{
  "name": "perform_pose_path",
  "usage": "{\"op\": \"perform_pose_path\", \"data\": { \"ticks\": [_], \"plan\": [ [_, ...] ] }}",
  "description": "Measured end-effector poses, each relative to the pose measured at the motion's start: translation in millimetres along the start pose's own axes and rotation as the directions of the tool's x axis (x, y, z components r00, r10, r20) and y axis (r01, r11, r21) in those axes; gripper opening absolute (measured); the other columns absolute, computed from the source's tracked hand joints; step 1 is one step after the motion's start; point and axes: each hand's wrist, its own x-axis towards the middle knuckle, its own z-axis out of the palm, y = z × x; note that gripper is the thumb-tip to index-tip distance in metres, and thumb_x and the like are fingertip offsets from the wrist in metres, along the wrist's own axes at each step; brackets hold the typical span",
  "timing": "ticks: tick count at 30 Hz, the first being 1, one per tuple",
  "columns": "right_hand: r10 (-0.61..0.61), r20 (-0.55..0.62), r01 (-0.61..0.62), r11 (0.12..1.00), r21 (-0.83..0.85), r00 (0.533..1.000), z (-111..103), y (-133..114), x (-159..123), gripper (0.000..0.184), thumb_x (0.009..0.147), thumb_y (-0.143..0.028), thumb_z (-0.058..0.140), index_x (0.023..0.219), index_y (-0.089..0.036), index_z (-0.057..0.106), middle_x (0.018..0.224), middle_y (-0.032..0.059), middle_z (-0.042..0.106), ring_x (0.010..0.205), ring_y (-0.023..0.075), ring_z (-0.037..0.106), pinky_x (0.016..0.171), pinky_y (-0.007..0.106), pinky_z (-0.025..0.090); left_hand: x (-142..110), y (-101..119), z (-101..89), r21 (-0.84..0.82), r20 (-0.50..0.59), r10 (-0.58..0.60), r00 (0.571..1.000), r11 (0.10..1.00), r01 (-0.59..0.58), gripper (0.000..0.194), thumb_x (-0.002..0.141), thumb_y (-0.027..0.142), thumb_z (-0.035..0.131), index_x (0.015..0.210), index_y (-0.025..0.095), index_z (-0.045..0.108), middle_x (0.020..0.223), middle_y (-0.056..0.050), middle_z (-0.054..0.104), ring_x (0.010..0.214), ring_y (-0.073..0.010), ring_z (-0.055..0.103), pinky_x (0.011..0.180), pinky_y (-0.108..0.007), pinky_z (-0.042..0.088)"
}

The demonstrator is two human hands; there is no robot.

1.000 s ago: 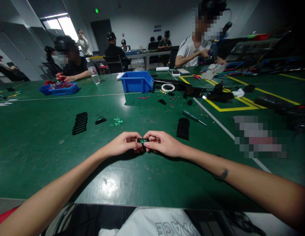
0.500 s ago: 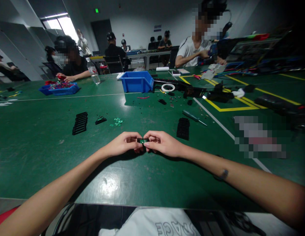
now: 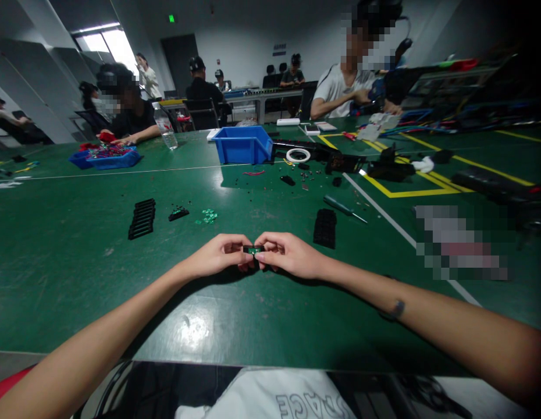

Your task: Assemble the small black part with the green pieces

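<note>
Between both hands is a small black part with a green circuit board (image 3: 254, 250) in it, held just above the green table (image 3: 166, 308). My left hand (image 3: 222, 254) pinches its left end, thumb in front. The right end is gripped by my right hand (image 3: 283, 254), whose thumb lies against the board. The fingers behind the part are mostly hidden. Beyond my hands lie a pile of small green boards (image 3: 210, 216) and a black piece with small bits on it (image 3: 178, 213). A ribbed row of black parts (image 3: 142, 219) is to the left, and a black block (image 3: 324, 228) to the right.
A screwdriver (image 3: 344, 209) lies past the black block. Farther back stand a blue bin (image 3: 243, 145), a white ring (image 3: 298, 155) and scattered screws. A water bottle (image 3: 165, 127) and a blue tray of wires (image 3: 116, 158) are at the back left. Co-workers sit across the table.
My hands and the small black part hold nearly the same position. Across the table at the left, a co-worker's hands have shifted slightly over the wire tray.
</note>
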Motion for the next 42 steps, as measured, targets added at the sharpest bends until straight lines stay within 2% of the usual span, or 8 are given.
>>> {"op": "perform_pose_path", "data": {
  "ticks": [42],
  "plan": [
    [-0.002, -0.005, 0.001, 1.000, -0.025, 1.000, 0.2, -2.1, -1.0, 0.031, 0.093, -0.044, 0.065, 0.103, -0.015, 0.062, 0.082, 0.0041, 0.070, 0.069, 0.0135, 0.059, 0.064, 0.026, 0.045, 0.3, 4.1, 1.6, 0.045, -0.041, -0.022, 0.999, 0.999, 0.023, 0.025, 0.088, 0.032, 0.071, 0.099, 0.009, 0.073, 0.087, -0.008, 0.074, 0.072, -0.0132, 0.066, 0.070, -0.024, 0.051]
  ]
}}
